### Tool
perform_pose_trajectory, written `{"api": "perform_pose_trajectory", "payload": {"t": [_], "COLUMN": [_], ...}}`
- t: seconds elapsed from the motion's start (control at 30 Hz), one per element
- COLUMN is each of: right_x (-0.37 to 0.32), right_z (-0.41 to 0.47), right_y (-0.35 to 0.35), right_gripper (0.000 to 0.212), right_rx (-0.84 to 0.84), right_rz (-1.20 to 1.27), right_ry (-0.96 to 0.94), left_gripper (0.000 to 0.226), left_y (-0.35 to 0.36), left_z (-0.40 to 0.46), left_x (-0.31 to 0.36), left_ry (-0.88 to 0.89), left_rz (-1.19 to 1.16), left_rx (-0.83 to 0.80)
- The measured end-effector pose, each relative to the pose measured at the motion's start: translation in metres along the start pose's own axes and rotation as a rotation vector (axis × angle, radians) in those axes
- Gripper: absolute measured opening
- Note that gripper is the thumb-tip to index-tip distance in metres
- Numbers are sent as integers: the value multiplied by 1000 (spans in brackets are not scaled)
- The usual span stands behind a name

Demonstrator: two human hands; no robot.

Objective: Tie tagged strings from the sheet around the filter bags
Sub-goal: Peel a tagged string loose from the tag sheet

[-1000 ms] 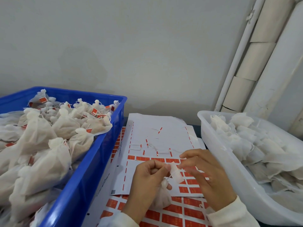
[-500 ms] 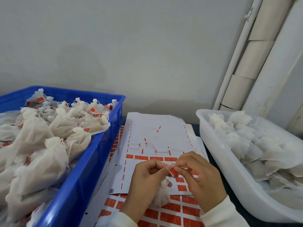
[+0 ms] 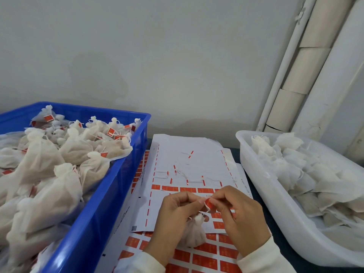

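A small white filter bag [image 3: 194, 234] hangs over the sheets between my hands, its gathered neck pointing up. My left hand [image 3: 175, 217] grips the bag's neck and pinches one end of the string. My right hand [image 3: 237, 219] pinches the red tag [image 3: 209, 202] of the tagged string, which loops down to the bag's neck. Under my hands lies the white sheet [image 3: 189, 154] with rows of red tags and loose strings, on top of further sheets [image 3: 204, 259] of red tags.
A blue crate [image 3: 102, 205] at the left holds several tied, tagged filter bags. A white tub [image 3: 262, 186] at the right holds several untied bags. Behind is a grey wall, with white pipes and cardboard tubes at the right.
The bag's upright neck flap has been gathered down. My right hand now pinches the red tag and has drawn close to my left hand, with string around the neck.
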State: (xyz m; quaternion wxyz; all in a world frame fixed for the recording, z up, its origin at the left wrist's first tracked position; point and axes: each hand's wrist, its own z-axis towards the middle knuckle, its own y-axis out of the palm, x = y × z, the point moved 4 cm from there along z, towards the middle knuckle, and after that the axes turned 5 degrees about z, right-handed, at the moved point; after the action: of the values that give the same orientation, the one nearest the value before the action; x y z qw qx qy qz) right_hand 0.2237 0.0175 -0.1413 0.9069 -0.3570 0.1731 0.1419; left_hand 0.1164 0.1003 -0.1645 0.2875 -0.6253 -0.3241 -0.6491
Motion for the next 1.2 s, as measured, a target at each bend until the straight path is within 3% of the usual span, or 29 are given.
{"api": "perform_pose_trajectory", "payload": {"t": [0.47,0.83,0.93,1.0,1.2], "right_x": [-7,-12,-10,-9,-3], "right_z": [0,1,-1,-2,-5], "right_y": [3,4,2,1,4], "right_gripper": [14,20,20,18,18], "right_rx": [20,34,49,88,182], "right_rz": [-30,-38,-6,20,301], "right_ry": [40,68,93,120,377], "left_gripper": [31,32,12,19,3], "left_y": [2,4,10,11,5], "left_z": [-4,-3,-6,-5,-3], "left_x": [-1,0,3,2,0], "left_ry": [-36,79,133,167,178], "left_rz": [-125,-34,6,43,65], "left_rx": [-9,26,1,-4,58]}}
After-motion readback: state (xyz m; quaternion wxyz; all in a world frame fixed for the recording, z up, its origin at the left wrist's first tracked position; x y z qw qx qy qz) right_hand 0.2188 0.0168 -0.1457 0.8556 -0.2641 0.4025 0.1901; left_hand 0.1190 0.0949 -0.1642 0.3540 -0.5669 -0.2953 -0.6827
